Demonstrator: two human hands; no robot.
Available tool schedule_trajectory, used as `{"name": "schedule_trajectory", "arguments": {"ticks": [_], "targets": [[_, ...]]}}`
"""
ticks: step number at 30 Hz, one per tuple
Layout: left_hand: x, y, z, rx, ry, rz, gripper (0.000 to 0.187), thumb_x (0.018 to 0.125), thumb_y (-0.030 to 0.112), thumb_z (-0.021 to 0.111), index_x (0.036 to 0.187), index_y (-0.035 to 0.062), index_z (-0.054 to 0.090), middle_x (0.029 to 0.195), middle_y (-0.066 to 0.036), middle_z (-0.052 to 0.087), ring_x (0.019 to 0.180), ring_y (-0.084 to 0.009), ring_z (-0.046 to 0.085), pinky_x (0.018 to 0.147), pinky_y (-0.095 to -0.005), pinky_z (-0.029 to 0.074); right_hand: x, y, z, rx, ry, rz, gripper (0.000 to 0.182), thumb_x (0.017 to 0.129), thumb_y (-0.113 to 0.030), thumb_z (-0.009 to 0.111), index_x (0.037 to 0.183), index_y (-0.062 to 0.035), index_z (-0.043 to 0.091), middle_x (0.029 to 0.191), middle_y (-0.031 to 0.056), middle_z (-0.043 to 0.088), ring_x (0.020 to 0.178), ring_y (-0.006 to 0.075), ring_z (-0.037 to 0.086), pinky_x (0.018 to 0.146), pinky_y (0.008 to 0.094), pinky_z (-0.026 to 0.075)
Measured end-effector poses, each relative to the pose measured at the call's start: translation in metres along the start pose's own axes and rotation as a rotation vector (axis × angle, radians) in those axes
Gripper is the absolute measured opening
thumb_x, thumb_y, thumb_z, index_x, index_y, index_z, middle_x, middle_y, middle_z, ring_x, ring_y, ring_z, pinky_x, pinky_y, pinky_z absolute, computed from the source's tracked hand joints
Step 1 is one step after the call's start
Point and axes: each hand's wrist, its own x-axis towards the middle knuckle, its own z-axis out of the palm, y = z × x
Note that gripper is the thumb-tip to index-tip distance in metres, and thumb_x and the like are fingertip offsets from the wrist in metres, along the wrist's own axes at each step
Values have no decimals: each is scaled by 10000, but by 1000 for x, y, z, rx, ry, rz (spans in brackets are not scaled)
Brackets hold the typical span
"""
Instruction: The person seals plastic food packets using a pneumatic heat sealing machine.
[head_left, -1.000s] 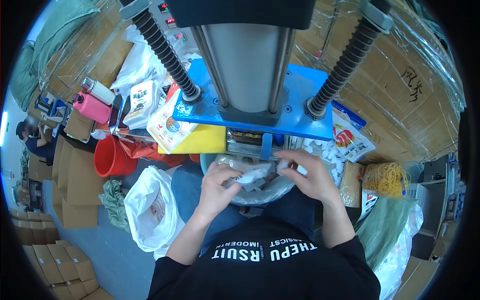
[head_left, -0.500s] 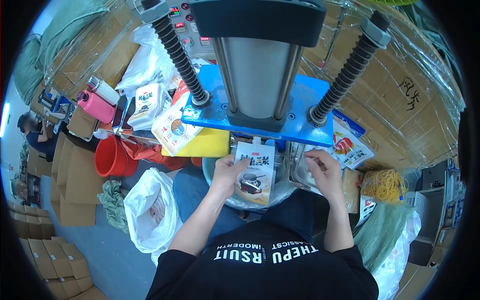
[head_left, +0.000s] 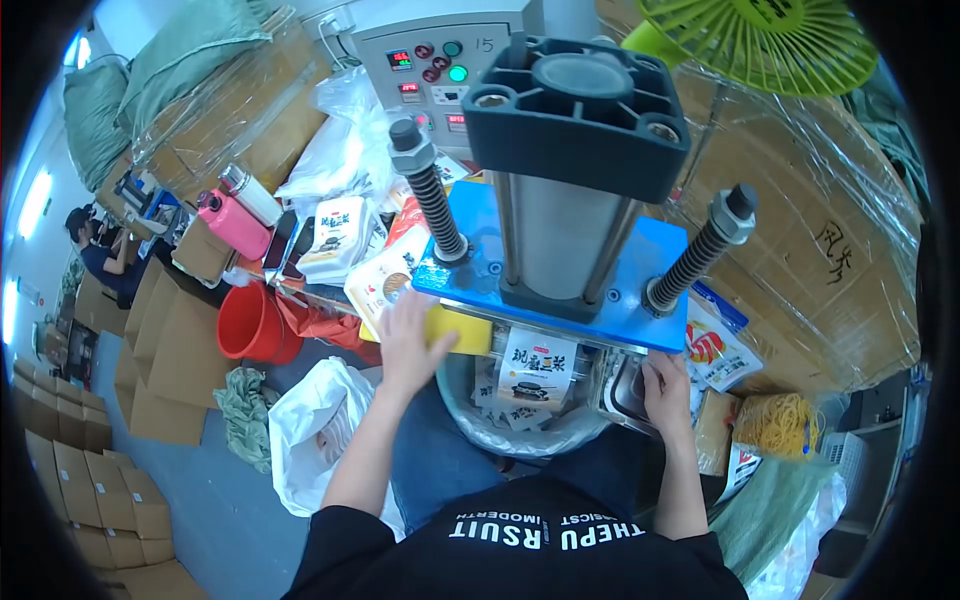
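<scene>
My left hand (head_left: pixel 408 345) is open, its fingers spread at the edge of the yellow block (head_left: pixel 458 330) and near a stack of printed pouches (head_left: pixel 385 277). My right hand (head_left: pixel 668 395) has curled fingers at the rim of a shallow metal tray (head_left: pixel 627 388); whatever they pinch is hidden. Between my hands, a white printed pouch (head_left: pixel 540 365) hangs from beneath the blue plate (head_left: pixel 560 275) of a press, with neither hand on it. Below it, a plastic-lined tub (head_left: pixel 470 425) between my knees holds several similar pouches.
The press cylinder (head_left: pixel 560 230) and two spring rods stand in front of me. Behind them is a control box (head_left: pixel 440 70) with lit displays. At left are a red bucket (head_left: pixel 250 325) and a white bag (head_left: pixel 310 440); yellow rubber bands (head_left: pixel 775 425) lie at right. Another person (head_left: pixel 105 260) sits far left.
My left hand has let go of the pouch, which stays under the press, and moved left, opening. My right hand has lowered to the tray's right side. The view has tilted up.
</scene>
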Motion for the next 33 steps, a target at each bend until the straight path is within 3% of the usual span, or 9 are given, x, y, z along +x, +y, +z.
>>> {"name": "schedule_trajectory", "arguments": {"ticks": [5,10,13,18,23,27,29,31,33], "targets": [[-42,-11,1,-170,26,189,417,755,49,678,1167,63,613,1151,-149,607,1115,-348,551,996,-483,387,-5,5,3,149,57,105,64,828,28,611,891,28,624,905,135,549,813,275,569,728,327,461],[-11,-6,-4,-197,113,140,122,745,30,703,862,51,678,820,-91,622,766,-289,601,688,-357,485,-7,-6,13,709,-27,282,128,910,17,576,1038,11,585,907,83,627,734,125,616,666,233,497],[-10,8,-12,-320,17,-203,83,780,62,691,843,17,660,786,-146,616,747,-355,595,689,-417,469,-13,-40,7,1003,-182,494,125,913,2,575,1038,3,567,878,90,629,734,145,644,634,255,544],[-46,80,-31,-710,-197,-128,139,712,35,677,849,10,682,813,-125,649,838,-310,620,774,-413,491,-2,-73,1,789,-393,363,220,894,-35,636,1101,4,572,877,90,662,728,163,648,644,270,525],[-45,98,-47,-807,-271,27,169,696,-1,688,864,18,696,764,-61,628,687,-155,527,581,-251,406,33,-105,-14,370,-439,-320,305,852,-53,670,1150,-15,615,879,79,645,758,152,616,680,277,487],[-58,99,-44,-984,-511,-171,119,778,51,726,881,0,697,736,-34,635,662,-96,514,587,-234,401,5,-90,12,472,-464,-265,280,863,-59,660,1140,-23,641,900,63,647,844,126,601,729,266,485],[-67,101,-34,-1076,-595,-307,117,811,69,728,889,-14,698,746,-26,651,669,-76,535,600,-225,418,-14,-86,26,678,-370,169,297,862,-75,667,1152,-25,633,952,59,646,843,120,592,706,253,478],[-73,100,-19,-1322,-686,-629,148,846,99,717,896,-40,700,778,-21,674,665,-41,557,600,-217,446,-12,-84,24,638,-358,225,299,864,-84,667,1154,-19,628,963,54,646,829,113,587,694,248,476],[-64,97,-6,-1426,-579,-695,153,862,48,681,961,-68,687,905,-110,704,771,-123,662,700,-253,523,-6,-80,15,506,-290,233,305,870,-96,665,1159,-10,621,957,46,641,794,99,576,673,239,472]]}}
